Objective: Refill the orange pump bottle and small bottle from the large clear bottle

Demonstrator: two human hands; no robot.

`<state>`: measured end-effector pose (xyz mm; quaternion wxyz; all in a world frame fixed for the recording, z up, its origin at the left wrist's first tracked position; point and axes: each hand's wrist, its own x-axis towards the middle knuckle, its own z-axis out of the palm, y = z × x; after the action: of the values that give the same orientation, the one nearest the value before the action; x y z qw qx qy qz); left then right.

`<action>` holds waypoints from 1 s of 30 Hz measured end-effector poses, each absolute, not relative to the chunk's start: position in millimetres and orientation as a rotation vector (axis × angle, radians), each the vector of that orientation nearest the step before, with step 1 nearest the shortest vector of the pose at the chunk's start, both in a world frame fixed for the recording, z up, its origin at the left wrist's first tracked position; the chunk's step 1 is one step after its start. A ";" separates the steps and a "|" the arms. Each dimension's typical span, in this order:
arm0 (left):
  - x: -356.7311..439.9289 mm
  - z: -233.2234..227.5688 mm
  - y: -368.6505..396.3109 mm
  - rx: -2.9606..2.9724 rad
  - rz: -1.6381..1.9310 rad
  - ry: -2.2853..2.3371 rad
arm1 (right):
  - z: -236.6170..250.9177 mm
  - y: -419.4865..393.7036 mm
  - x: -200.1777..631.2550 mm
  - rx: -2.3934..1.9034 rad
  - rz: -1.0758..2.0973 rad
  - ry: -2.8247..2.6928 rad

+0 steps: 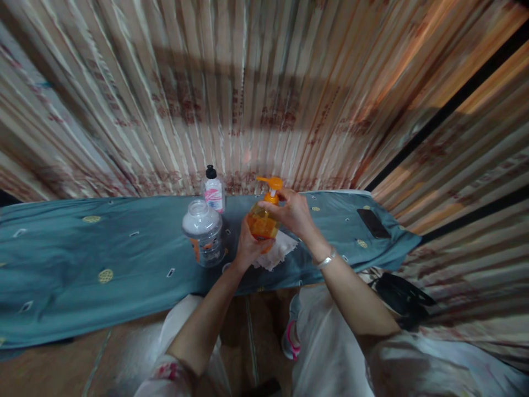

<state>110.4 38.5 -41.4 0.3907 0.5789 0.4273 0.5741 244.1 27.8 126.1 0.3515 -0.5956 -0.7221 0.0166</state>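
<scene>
An orange pump bottle (264, 223) is held tilted above the cloth-covered bench. My left hand (250, 242) wraps round its lower body. At the neck, below the orange pump head (270, 182), the fingers of my right hand (293, 212) are closed on the collar. A crumpled white tissue (281, 251) lies under the bottle. To the left stands a clear wide jar (202, 234) with no lid on its mouth. Behind that jar is a clear bottle with a black cap and a pink label (214, 196).
A teal patterned cloth (103, 248) covers the long bench. A dark phone (373, 223) lies at its right end. Printed curtain-like sheeting (231, 99) hangs behind, with dark poles (446, 110) on the right. A black bag (403, 298) sits low at the right.
</scene>
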 end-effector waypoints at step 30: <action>111.2 -39.1 37.8 1.474 1.441 1.136 | 133.8 28.2 254.2 -1.521 0.199 -1.848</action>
<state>111.2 37.8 -39.1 0.3838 0.5784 0.4457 0.5652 254.2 28.2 133.8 0.3617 -0.5904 -0.7174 0.0771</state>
